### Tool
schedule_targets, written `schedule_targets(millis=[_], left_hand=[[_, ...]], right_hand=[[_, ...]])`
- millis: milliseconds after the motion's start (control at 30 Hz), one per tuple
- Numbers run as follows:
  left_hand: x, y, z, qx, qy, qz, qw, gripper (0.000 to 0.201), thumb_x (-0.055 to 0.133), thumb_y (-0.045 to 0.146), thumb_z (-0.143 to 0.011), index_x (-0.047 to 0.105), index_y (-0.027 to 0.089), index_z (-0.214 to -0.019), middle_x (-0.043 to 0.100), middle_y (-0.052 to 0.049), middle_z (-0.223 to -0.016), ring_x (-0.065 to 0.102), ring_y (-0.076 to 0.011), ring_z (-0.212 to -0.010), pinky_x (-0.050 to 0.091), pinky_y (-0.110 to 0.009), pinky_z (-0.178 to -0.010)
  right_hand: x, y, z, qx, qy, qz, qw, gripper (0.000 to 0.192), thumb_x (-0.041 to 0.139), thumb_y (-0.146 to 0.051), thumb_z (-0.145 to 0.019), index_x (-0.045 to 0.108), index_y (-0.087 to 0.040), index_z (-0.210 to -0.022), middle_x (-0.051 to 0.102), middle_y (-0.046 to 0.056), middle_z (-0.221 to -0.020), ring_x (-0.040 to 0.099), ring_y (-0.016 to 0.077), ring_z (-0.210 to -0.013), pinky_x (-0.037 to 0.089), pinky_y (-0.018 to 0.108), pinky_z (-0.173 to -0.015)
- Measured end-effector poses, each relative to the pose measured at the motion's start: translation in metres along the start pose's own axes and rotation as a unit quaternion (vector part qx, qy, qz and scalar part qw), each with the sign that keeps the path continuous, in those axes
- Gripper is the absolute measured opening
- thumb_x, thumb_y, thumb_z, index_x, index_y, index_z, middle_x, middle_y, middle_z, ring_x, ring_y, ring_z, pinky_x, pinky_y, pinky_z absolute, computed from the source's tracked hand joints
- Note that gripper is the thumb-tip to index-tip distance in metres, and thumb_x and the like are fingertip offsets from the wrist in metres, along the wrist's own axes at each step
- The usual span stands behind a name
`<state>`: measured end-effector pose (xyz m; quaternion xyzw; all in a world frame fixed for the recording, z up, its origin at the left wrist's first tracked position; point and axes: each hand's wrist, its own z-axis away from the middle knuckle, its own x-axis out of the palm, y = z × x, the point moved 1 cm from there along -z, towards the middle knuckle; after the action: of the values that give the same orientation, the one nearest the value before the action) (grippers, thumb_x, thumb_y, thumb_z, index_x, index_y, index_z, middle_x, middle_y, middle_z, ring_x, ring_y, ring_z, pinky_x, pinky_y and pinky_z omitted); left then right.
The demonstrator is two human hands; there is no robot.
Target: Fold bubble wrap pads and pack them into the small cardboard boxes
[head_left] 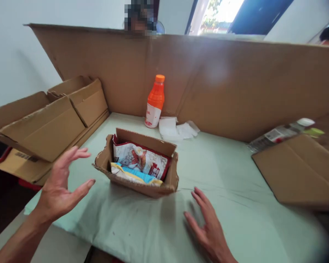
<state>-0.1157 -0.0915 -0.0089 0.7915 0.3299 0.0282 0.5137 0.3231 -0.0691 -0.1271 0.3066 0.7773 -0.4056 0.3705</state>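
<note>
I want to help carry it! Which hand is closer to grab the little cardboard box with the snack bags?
Probably the left hand: open, raised right beside the small torn brown cardboard box. The right hand sits lower on the pale green cloth, nearer the person.

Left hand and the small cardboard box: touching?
Apart. The head view shows green tablecloth between the open left hand and the small cardboard box holding snack packets.

Partly hidden snack packets and cut-off items

Snack packets sit half-hidden inside the small cardboard box; the right hand is cut by the bottom edge; a bottle near the table's right edge lies blurred.
</note>
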Motion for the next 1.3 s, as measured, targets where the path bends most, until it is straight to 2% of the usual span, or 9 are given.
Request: schedule_targets(millis=[133, 267, 433, 600, 700, 767, 933, 1100, 1300], left_hand=[[0.019, -0.045, 0.025, -0.11, -0.105, 0.019, 0.988, 0.096, 0.088, 0.037, -0.059, 0.047, 0.029, -0.145, 0.058, -0.01, -0.145, 0.053, -0.0343, -0.136, 0.037, -0.052, -0.118], [0.069, -0.08, 0.032, -0.256, -0.168, 0.061, 0.95, 0.077, 0.093, 0.05, -0.034, 0.07, 0.019, -0.1, 0.074, -0.017, -0.106, 0.065, -0.0449, -0.113, 0.057, -0.053, -0.096], [0.121, -0.08, 0.033, -0.29, -0.152, 0.108, 0.939, 0.072, 0.093, 0.051, -0.037, 0.065, 0.02, -0.095, 0.074, -0.011, -0.091, 0.07, -0.0382, -0.099, 0.06, -0.049, -0.086], [0.16, -0.07, 0.034, -0.295, -0.11, 0.138, 0.939, 0.074, 0.092, 0.046, -0.046, 0.058, 0.019, -0.106, 0.072, -0.011, -0.104, 0.068, -0.0329, -0.107, 0.055, -0.048, -0.099], [0.167, -0.076, 0.043, -0.29, -0.076, 0.149, 0.942, 0.072, 0.09, 0.043, -0.053, 0.057, 0.021, -0.113, 0.07, -0.009, -0.109, 0.065, -0.0308, -0.116, 0.048, -0.046, -0.109], [0.165, -0.084, 0.052, -0.289, -0.054, 0.155, 0.943, 0.071, 0.088, 0.041, -0.058, 0.057, 0.023, -0.118, 0.07, -0.007, -0.111, 0.063, -0.0294, -0.12, 0.045, -0.045, -0.112], [0.157, -0.11, 0.064, -0.314, -0.028, 0.099, 0.944, 0.07, 0.087, 0.044, -0.053, 0.063, 0.026, -0.116, 0.073, -0.003, -0.096, 0.067, -0.0333, -0.107, 0.053, -0.049, -0.102], [0.154, -0.119, 0.064, -0.335, -0.024, 0.057, 0.94, 0.068, 0.085, 0.049, -0.051, 0.066, 0.027, -0.113, 0.073, -0.001, -0.084, 0.069, -0.0365, -0.099, 0.057, -0.051, -0.094], [0.157, -0.109, 0.059, -0.303, -0.026, 0.089, 0.949, 0.063, 0.085, 0.039, -0.056, 0.062, 0.026, -0.114, 0.072, -0.002, -0.093, 0.067, -0.0309, -0.105, 0.05, -0.05, -0.104]], right_hand=[[0.022, -0.038, 0.0, -0.035, -0.063, -0.112, 0.991, 0.092, 0.061, -0.05, -0.09, 0.012, -0.026, -0.164, 0.039, 0.016, -0.161, 0.048, 0.0392, -0.14, 0.051, 0.056, -0.107], [0.041, -0.053, 0.005, -0.01, -0.075, -0.182, 0.98, 0.103, 0.064, -0.057, -0.088, 0.002, -0.028, -0.165, 0.031, 0.016, -0.165, 0.042, 0.0412, -0.144, 0.046, 0.058, -0.112], [0.036, -0.037, -0.04, 0.026, -0.082, -0.278, 0.957, 0.092, 0.065, -0.057, -0.088, 0.023, -0.02, -0.161, 0.033, 0.018, -0.164, 0.037, 0.0381, -0.148, 0.036, 0.057, -0.119], [-0.004, 0.018, -0.106, 0.052, -0.163, -0.385, 0.907, 0.076, 0.066, -0.052, -0.087, 0.044, -0.017, -0.151, 0.056, 0.016, -0.147, 0.061, 0.0305, -0.127, 0.052, 0.046, -0.104], [-0.024, 0.055, -0.137, 0.062, -0.187, -0.335, 0.922, 0.049, 0.066, -0.04, -0.087, 0.066, -0.021, -0.131, 0.069, 0.01, -0.131, 0.065, 0.0282, -0.119, 0.052, 0.045, -0.101], [-0.025, 0.075, -0.163, 0.071, -0.13, -0.292, 0.945, 0.037, 0.063, -0.033, -0.088, 0.071, -0.022, -0.122, 0.072, 0.008, -0.126, 0.066, 0.0265, -0.117, 0.052, 0.045, -0.101], [0.015, 0.088, -0.25, 0.028, -0.013, -0.19, 0.981, 0.046, 0.069, -0.019, -0.08, 0.07, -0.025, -0.125, 0.067, 0.006, -0.135, 0.06, 0.0256, -0.126, 0.043, 0.046, -0.11], [0.044, 0.092, -0.308, 0.104, -0.017, -0.194, 0.975, 0.017, 0.062, -0.019, -0.086, 0.079, -0.019, -0.09, 0.078, 0.004, -0.095, 0.07, 0.0228, -0.095, 0.052, 0.037, -0.092], [-0.026, 0.099, -0.304, 0.117, 0.134, -0.267, 0.947, 0.03, 0.053, -0.029, -0.094, 0.075, -0.013, -0.105, 0.075, 0.005, -0.097, 0.067, 0.0155, -0.083, 0.055, 0.027, -0.075]])
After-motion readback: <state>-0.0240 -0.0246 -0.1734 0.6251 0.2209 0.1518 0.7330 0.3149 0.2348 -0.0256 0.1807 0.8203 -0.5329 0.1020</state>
